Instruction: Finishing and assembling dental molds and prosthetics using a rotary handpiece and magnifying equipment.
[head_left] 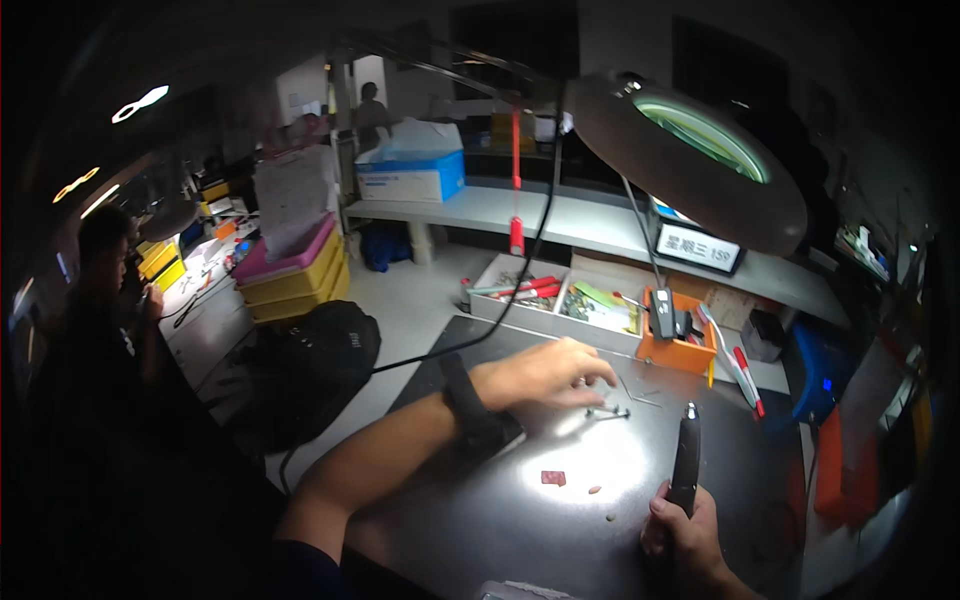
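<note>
My right hand (692, 532), at the lower right, is closed around a black pen-shaped power tool (687, 458). The tool stands nearly upright, its silver tip pointing up. Farther left, my left hand (545, 374) reaches over the dark mat (440, 500) with bent fingers apart and nothing visible in them; a black band is on that wrist. Just below its fingertips lies a small dark metal part (607, 412), and I cannot tell whether they touch it. A thin bent wire-like rod (645, 399) is beside it. Nearer me lie a small dark-red flat piece (553, 478) and tiny bits (595, 490).
Behind the mat stand white parts trays (545, 318) and an orange bin (680, 345) with tools. A ring magnifier lamp (690, 160) overhangs the right; a black cable (540, 245) crosses the middle. A black bag (320, 350), yellow crates (295, 295) and another person (100, 310) are left.
</note>
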